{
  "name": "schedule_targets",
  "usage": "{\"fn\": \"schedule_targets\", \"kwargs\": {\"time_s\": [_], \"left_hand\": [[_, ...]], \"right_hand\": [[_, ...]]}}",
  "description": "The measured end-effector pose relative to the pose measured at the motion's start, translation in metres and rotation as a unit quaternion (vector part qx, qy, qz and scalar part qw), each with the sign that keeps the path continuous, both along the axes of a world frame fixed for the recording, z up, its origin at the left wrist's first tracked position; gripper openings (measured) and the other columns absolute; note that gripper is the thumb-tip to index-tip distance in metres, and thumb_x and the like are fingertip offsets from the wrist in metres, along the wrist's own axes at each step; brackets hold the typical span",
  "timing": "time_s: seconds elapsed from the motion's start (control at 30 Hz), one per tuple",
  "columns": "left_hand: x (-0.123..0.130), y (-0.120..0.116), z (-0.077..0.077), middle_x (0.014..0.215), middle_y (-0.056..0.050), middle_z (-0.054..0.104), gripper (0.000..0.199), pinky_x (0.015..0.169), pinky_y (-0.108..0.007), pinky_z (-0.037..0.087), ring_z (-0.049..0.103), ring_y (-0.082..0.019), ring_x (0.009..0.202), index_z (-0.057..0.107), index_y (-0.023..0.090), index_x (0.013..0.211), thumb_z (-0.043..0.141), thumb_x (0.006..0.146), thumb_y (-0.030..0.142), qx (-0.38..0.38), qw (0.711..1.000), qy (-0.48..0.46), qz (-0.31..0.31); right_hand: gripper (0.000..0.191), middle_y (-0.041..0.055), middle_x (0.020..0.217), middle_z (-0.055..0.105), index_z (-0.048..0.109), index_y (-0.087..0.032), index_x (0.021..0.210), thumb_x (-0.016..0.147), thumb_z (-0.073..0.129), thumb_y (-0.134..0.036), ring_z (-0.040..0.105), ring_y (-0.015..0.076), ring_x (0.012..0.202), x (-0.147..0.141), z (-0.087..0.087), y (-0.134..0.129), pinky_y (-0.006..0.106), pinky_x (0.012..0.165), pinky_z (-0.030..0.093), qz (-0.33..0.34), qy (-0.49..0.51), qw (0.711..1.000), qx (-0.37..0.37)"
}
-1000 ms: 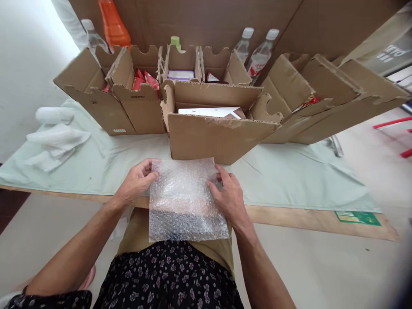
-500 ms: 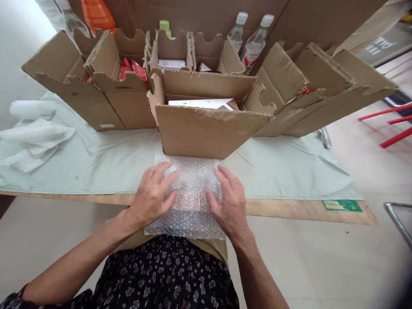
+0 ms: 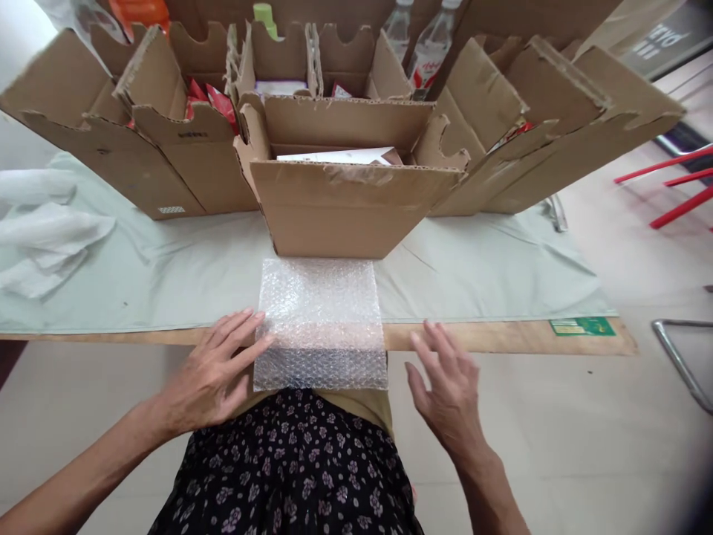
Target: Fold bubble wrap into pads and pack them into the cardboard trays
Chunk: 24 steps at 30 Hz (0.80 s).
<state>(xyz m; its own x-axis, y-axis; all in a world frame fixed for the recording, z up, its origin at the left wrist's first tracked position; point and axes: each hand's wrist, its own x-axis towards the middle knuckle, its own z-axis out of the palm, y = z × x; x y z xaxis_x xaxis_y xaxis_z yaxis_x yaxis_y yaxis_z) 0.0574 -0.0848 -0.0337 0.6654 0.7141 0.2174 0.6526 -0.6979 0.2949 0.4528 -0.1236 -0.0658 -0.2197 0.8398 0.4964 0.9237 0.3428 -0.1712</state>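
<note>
A sheet of clear bubble wrap (image 3: pixel 323 319) lies flat across the table's front edge, its near part overhanging toward the lap. My left hand (image 3: pixel 217 371) is at the sheet's left side, fingers spread, the fingertips by its edge, holding nothing. To the right of the sheet, apart from it, my right hand (image 3: pixel 448 383) hovers with fingers spread and nothing in it. Just behind the sheet stands a cardboard box (image 3: pixel 350 212) with a white flat item (image 3: pixel 339 156) inside.
More cardboard bins (image 3: pixel 194 167) holding red packets stand behind, left and right. Clear bottles (image 3: pixel 428 56) and an orange bottle (image 3: pixel 142 13) are at the back. Crumpled white wrap (image 3: pixel 50 238) lies on the left of the green cloth (image 3: pixel 183 275). Red bars (image 3: pixel 679 208) show at right.
Both hands have moved apart and outward off the bubble wrap, the left hand to the left and the right hand to the right. The camera view has shifted slightly.
</note>
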Motion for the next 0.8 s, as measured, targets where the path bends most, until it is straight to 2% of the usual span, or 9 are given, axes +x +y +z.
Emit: {"fn": "schedule_targets", "kwargs": {"time_s": [0.1, 0.2, 0.27, 0.33, 0.43, 0.5, 0.57, 0.67, 0.8], "left_hand": [[-0.006, -0.002, -0.013, 0.175, -0.012, 0.027, 0.083, 0.132, -0.060, 0.021, 0.018, -0.036, 0.164, 0.037, 0.025, 0.163, 0.058, 0.086, 0.002, 0.041, 0.998, 0.050, -0.010], [-0.001, 0.004, -0.022, 0.170, -0.015, 0.037, 0.076, 0.132, -0.060, 0.022, 0.023, -0.035, 0.163, 0.045, 0.021, 0.157, 0.060, 0.085, 0.001, 0.073, 0.996, 0.044, -0.030], [0.005, 0.008, -0.023, 0.161, -0.015, 0.052, 0.067, 0.129, -0.059, 0.030, 0.034, -0.033, 0.159, 0.053, 0.021, 0.150, 0.059, 0.087, 0.000, 0.082, 0.996, -0.002, -0.031], [0.012, 0.011, -0.020, 0.145, -0.013, 0.067, 0.055, 0.123, -0.056, 0.040, 0.051, -0.031, 0.148, 0.061, 0.022, 0.141, 0.059, 0.090, 0.002, 0.073, 0.994, -0.074, -0.023], [0.021, 0.015, -0.009, 0.121, -0.010, 0.079, 0.037, 0.110, -0.050, 0.052, 0.071, -0.028, 0.122, 0.068, 0.022, 0.129, 0.062, 0.094, 0.012, 0.020, 0.984, -0.174, -0.002], [0.028, 0.019, -0.001, 0.107, -0.007, 0.081, 0.024, 0.096, -0.042, 0.059, 0.076, -0.025, 0.104, 0.073, 0.021, 0.117, 0.063, 0.095, 0.019, -0.025, 0.976, -0.211, 0.050], [0.036, 0.024, 0.005, 0.097, -0.006, 0.081, 0.017, 0.081, -0.034, 0.060, 0.076, -0.021, 0.089, 0.076, 0.020, 0.105, 0.063, 0.097, 0.026, -0.070, 0.961, -0.229, 0.141], [0.045, 0.035, 0.008, 0.087, -0.004, 0.080, 0.024, 0.066, -0.028, 0.056, 0.073, -0.018, 0.075, 0.077, 0.019, 0.101, 0.061, 0.097, 0.037, -0.136, 0.931, -0.222, 0.257], [0.053, 0.047, 0.001, 0.073, 0.001, 0.071, 0.033, 0.062, -0.027, 0.051, 0.062, -0.014, 0.058, 0.074, 0.018, 0.111, 0.061, 0.091, 0.041, -0.137, 0.925, -0.174, 0.307]], "right_hand": [[0.059, 0.0145, 0.161, 0.050, 0.054, -0.026, 0.150, 0.095, 0.058, -0.004, 0.044, 0.0332, 0.152, -0.021, -0.008, 0.000, 0.048, 0.113, 0.041, 0.045, -0.017, 0.998, -0.030], [0.046, 0.0121, 0.157, 0.055, 0.066, -0.025, 0.134, 0.093, 0.059, -0.007, 0.045, 0.0331, 0.151, -0.035, -0.003, 0.014, 0.049, 0.111, 0.043, 0.089, 0.032, 0.995, -0.030], [0.032, 0.0112, 0.146, 0.065, 0.069, -0.024, 0.124, 0.095, 0.061, -0.013, 0.052, 0.0324, 0.145, -0.037, 0.006, 0.024, 0.048, 0.107, 0.046, 0.121, 0.089, 0.988, -0.022], [0.025, 0.0080, 0.126, 0.076, 0.070, -0.024, 0.119, 0.098, 0.060, -0.015, 0.062, 0.0288, 0.133, -0.038, 0.016, 0.031, 0.046, 0.104, 0.050, 0.147, 0.147, 0.978, -0.022], [0.017, 0.0036, 0.106, 0.079, 0.071, -0.025, 0.113, 0.101, 0.059, -0.019, 0.071, 0.0231, 0.108, -0.042, 0.024, 0.037, 0.040, 0.094, 0.055, 0.127, 0.222, 0.965, -0.053], [0.010, 0.0027, 0.095, 0.077, 0.071, -0.024, 0.104, 0.102, 0.061, -0.025, 0.071, 0.0207, 0.090, -0.046, 0.024, 0.040, 0.036, 0.081, 0.056, 0.071, 0.252, 0.962, -0.082], [0.011, 0.0021, 0.086, 0.073, 0.070, -0.023, 0.098, 0.101, 0.063, -0.030, 0.066, 0.0193, 0.078, -0.051, 0.020, 0.044, 0.033, 0.071, 0.053, 0.014, 0.259, 0.961, -0.094], [0.016, 0.0035, 0.088, 0.073, 0.070, -0.022, 0.104, 0.100, 0.063, -0.035, 0.064, 0.0203, 0.079, -0.056, 0.010, 0.054, 0.035, 0.074, 0.051, -0.038, 0.232, 0.971, -0.048], [0.022, 0.0049, 0.090, 0.073, 0.068, -0.020, 0.117, 0.099, 0.063, -0.032, 0.065, 0.0229, 0.087, -0.060, -0.002, 0.064, 0.038, 0.081, 0.048, -0.065, 0.166, 0.984, 0.015]]}}
